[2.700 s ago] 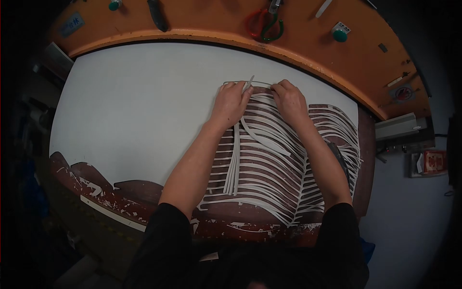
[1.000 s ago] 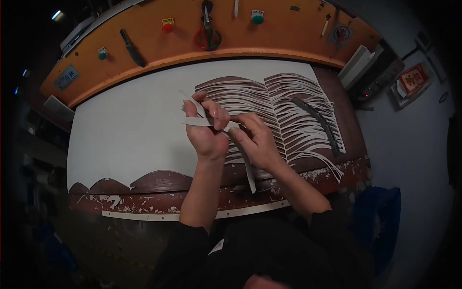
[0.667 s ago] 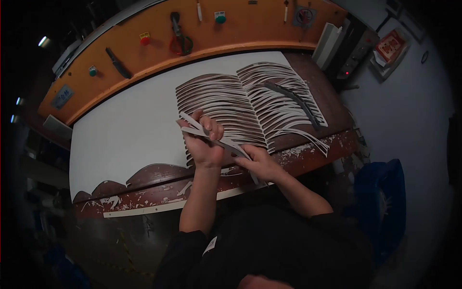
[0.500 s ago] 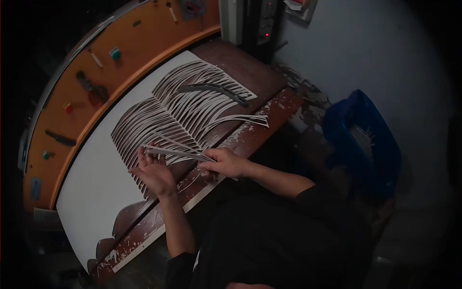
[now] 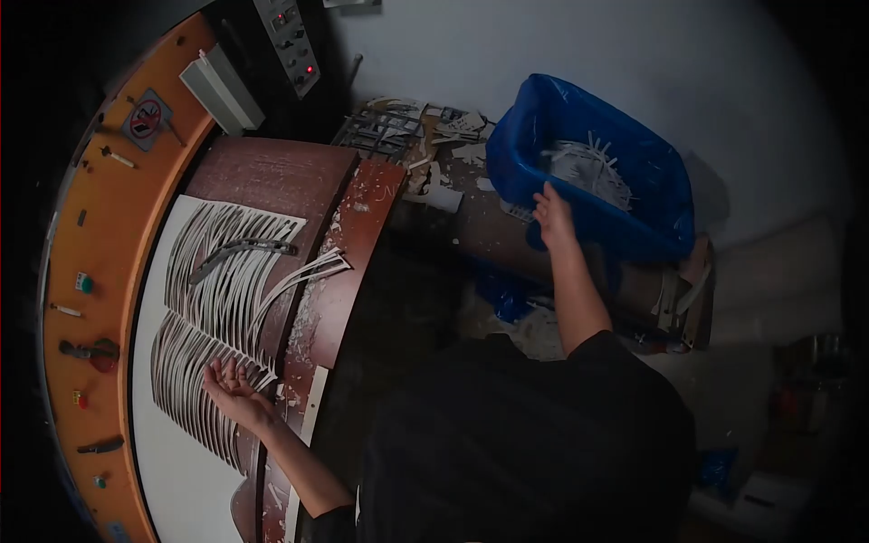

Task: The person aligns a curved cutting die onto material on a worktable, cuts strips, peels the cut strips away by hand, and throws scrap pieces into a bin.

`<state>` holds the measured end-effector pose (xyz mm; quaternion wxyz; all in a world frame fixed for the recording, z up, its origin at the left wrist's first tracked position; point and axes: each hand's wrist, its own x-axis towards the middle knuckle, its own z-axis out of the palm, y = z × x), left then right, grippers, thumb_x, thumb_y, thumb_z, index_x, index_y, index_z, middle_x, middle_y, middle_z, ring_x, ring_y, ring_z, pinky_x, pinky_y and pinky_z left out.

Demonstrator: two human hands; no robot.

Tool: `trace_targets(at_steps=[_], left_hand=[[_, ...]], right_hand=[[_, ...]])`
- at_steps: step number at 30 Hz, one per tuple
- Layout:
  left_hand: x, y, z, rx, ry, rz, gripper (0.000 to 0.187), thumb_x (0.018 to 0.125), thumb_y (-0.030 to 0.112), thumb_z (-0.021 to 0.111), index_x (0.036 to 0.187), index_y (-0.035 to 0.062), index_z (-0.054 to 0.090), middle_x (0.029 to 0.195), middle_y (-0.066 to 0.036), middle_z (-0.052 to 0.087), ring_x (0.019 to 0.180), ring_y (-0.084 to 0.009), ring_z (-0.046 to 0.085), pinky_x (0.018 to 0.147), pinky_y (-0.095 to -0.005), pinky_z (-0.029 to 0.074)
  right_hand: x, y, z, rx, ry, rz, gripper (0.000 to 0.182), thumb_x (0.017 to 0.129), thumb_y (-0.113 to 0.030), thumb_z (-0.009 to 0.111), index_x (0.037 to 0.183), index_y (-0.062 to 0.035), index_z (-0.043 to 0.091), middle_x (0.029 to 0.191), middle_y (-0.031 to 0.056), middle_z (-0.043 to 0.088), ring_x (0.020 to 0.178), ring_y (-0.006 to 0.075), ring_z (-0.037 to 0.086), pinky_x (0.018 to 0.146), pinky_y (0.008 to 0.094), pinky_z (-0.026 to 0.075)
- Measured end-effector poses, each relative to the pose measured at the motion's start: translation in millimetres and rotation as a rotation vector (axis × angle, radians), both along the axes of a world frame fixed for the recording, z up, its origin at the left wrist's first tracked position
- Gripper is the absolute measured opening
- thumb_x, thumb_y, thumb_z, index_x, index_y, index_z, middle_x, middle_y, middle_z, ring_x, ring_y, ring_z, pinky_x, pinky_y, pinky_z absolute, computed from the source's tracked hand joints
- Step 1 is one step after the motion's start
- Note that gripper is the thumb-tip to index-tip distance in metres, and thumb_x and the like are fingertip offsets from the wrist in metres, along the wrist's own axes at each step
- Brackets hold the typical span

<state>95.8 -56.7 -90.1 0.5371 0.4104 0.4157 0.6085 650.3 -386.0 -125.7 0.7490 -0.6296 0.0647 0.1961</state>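
Note:
My left hand (image 5: 237, 395) is palm up with fingers spread, over or touching the near rows of cut pale strips (image 5: 195, 389). These narrow curved strips are part of a large white sheet (image 5: 167, 466) on the brown work surface. A dark, slim bent tool (image 5: 243, 248) lies across the far strips. My right hand (image 5: 554, 217) is at the near side of a blue plastic-lined bin (image 5: 674, 167), its index finger extended and the others loosely bent. No strip shows in it. Inside the bin lies a pile of pale offcut strips (image 5: 588, 172).
An orange curved panel (image 5: 54, 271) with knobs and tools edges the left side. Reddish-brown boarding (image 5: 348, 271) with pale scraps borders the sheet. Scraps (image 5: 466, 127) litter the ledge beside the bin. A control box (image 5: 290, 45) with red lights stands at the back.
The view has turned right. My right hand has moved from over the sheet to the bin, and the strips it held are no longer in it. My left hand stays near the sheet.

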Motion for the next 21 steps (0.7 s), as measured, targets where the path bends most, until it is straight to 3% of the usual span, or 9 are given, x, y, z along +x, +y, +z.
trace_targets(at_steps=[1,2,4,7,13,16,18,20,21], left_hand=[[-0.6,1.9,0.1,0.008,0.019,0.028,0.055,0.112,0.041,0.042,0.145,-0.0024,0.045,0.136,-0.017,0.056,0.112,-0.0289,0.062,0.092,-0.0385,0.05],[-2.9,3.2,2.0,0.005,0.041,0.029,0.054,0.111,0.04,0.044,0.144,-0.0023,0.046,0.136,-0.017,0.057,0.112,-0.0288,0.062,0.09,-0.038,0.05],[-10.8,5.8,7.5,0.001,0.084,0.038,0.052,0.111,0.039,0.047,0.142,-0.0021,0.049,0.136,-0.016,0.057,0.11,-0.0286,0.063,0.088,-0.0369,0.051],[-37.6,15.4,7.4,0.011,0.141,0.07,0.045,0.109,0.033,0.054,0.137,-0.0016,0.054,0.13,-0.015,0.061,0.106,-0.0244,0.066,0.084,-0.0335,0.052],[-118.5,22.1,-0.3,0.044,0.19,0.156,0.039,0.108,0.031,0.056,0.13,-0.0006,0.059,0.12,-0.011,0.066,0.103,-0.0198,0.067,0.082,-0.0294,0.052],[-163.1,23.3,-2.3,0.023,0.294,0.266,0.036,0.108,0.031,0.056,0.125,-0.0004,0.062,0.115,-0.009,0.067,0.099,-0.0185,0.067,0.079,-0.0287,0.053],[-187.8,24.3,-5.0,0.032,0.34,0.328,0.033,0.107,0.028,0.057,0.122,-0.0013,0.064,0.116,-0.008,0.069,0.097,-0.0169,0.067,0.078,-0.0283,0.053],[-216.0,31.4,-13.5,0.081,0.44,0.33,0.032,0.107,0.026,0.058,0.12,-0.002,0.067,0.111,-0.008,0.071,0.098,-0.0156,0.067,0.08,-0.0287,0.053],[-225.0,33.7,-14.0,0.073,0.508,0.358,0.032,0.105,0.025,0.06,0.12,-0.002,0.069,0.112,-0.009,0.072,0.099,-0.0159,0.067,0.084,-0.0293,0.054]], right_hand=[[-3.4,3.0,-27.9,-0.069,-0.016,-0.016,0.073,0.099,-0.047,0.065,0.147,0.0044,0.046,0.135,0.0186,0.057,0.123,0.0268,0.053,0.104,0.0404,0.042],[-20.9,9.4,-41.3,-0.108,-0.024,0.035,0.063,0.097,-0.046,0.067,0.137,0.0011,0.055,0.124,0.013,0.064,0.108,0.0196,0.057,0.092,0.0357,0.045],[-57.7,33.8,-61.1,-0.035,-0.001,0.145,0.054,0.098,-0.046,0.066,0.128,-0.0012,0.061,0.121,0.0116,0.067,0.095,0.0137,0.056,0.083,0.0313,0.047],[-99.2,81.7,-53.9,-0.119,-0.038,0.286,0.04,0.102,-0.035,0.062,0.125,-0.0021,0.066,0.114,0.009,0.072,0.1,0.0145,0.061,0.083,0.029,0.05],[-159.7,168.1,1.1,-0.015,-0.29,0.473,0.032,0.103,-0.027,0.062,0.123,-0.0016,0.065,0.109,0.0068,0.073,0.096,0.0118,0.063,0.084,0.028,0.051],[-192.7,214.5,9.0,-0.048,-0.616,0.518,0.028,0.102,-0.022,0.064,0.12,-0.0003,0.066,0.105,0.0053,0.073,0.091,0.0105,0.063,0.081,0.0279,0.051],[-226.1,246.7,23.1,-0.081,-0.861,0.486,0.023,0.099,-0.017,0.069,0.113,0.0015,0.07,0.093,0.0036,0.07,0.085,0.0095,0.063,0.077,0.0276,0.051],[-263.6,274.0,45.4,-0.068,-0.881,0.584,0.026,0.098,-0.02,0.069,0.115,-0.0007,0.071,0.099,0.0068,0.073,0.089,0.0135,0.067,0.083,0.0298,0.053],[-278.0,290.7,47.3,-0.096,-1.007,0.578,0.026,0.094,-0.02,0.072,0.111,-0.0016,0.071,0.098,0.0126,0.074,0.085,0.0235,0.072,0.078,0.0351,0.055]])
